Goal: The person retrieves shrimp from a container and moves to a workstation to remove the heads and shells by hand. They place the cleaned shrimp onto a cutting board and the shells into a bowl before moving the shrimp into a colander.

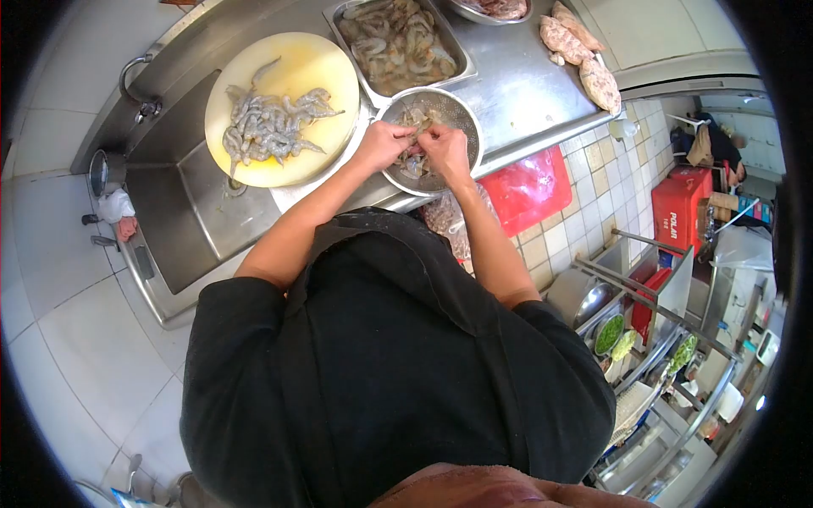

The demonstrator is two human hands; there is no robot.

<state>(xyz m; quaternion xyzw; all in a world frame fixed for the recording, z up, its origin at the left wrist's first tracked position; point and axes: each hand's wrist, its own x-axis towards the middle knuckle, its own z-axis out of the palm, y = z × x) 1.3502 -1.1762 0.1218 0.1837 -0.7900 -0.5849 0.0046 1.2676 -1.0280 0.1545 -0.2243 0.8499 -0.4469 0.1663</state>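
Both hands met over the round perforated steel colander (453, 106), which sat on the steel counter (525, 85) at about twelve o'clock from the person's chest. The left hand (383, 144) and the right hand (444, 148) were drawn together, fingertips pinched on a small grey raw shrimp (415, 127) held just above the colander's contents. More shrimp lay in the colander beneath the hands.

At ten o'clock from the hands, the round pale-yellow plastic cutting board (288, 68) rested over the edge of the stainless sink (186, 203), carrying a loose heap of grey whole shrimp (267, 127). At twelve o'clock, just beyond the colander, the rectangular steel tray (457, 59) held a mass of pale peeled shrimp. At two o'clock, well apart, pink raw chicken pieces (580, 51) lay on the counter's far end. A red plastic bag (529, 186) hung below the counter at four o'clock.
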